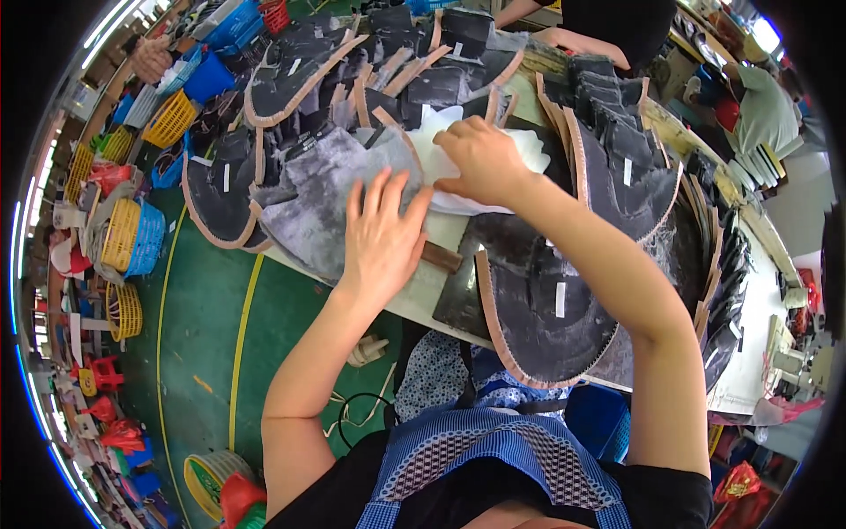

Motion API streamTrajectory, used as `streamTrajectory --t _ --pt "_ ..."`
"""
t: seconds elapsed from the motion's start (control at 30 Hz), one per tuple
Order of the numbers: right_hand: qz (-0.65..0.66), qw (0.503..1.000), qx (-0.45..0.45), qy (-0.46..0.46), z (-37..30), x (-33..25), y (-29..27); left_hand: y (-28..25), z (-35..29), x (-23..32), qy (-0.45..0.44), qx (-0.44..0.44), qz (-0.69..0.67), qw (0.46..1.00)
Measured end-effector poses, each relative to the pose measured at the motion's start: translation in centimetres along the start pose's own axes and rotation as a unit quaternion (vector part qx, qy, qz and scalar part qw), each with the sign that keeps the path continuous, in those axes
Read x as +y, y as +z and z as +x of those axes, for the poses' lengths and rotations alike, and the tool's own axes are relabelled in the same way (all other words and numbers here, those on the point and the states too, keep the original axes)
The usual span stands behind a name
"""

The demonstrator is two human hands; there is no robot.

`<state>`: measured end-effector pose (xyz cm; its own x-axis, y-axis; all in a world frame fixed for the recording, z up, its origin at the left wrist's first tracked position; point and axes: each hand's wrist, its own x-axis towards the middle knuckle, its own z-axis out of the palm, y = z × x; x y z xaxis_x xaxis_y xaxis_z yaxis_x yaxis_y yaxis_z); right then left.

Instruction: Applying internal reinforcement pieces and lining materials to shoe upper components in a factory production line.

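Head view: left hand (381, 236) lies flat, fingers spread open, on a grey fabric piece (322, 198) at tabletop (421, 295) centre; right hand (483, 160), fingers curled, pinches a white sheet (441, 132) just right.

My right hand (480, 159) covers part of the white sheet (529, 159), and my left hand (383, 234) hides some of the grey fuzzy piece (322, 198) beside it. Past that sheet, another person's arm (573, 40) is cut off.
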<state>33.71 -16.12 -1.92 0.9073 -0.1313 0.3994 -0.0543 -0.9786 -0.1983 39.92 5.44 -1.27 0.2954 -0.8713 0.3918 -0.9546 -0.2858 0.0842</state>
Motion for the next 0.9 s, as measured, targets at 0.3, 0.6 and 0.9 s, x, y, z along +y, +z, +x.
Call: streamTrajectory --t 0.3,0.6,0.9 --pt "-0.107 0.97 -0.068 -0.206 -2.3 3.7 -2.2 0.2 -1.1 -2.2 -0.014 0.044 -0.071 0.996" --pt "-0.063 0.993 -0.093 -0.021 0.5 -1.4 -1.2 0.4 -0.9 -2.3 -0.005 0.052 -0.099 0.994" --pt "-0.084 0.982 -0.166 -0.035 0.8 0.6 -1.0 1.3 -0.9 1.7 0.096 0.041 -0.177 0.979"
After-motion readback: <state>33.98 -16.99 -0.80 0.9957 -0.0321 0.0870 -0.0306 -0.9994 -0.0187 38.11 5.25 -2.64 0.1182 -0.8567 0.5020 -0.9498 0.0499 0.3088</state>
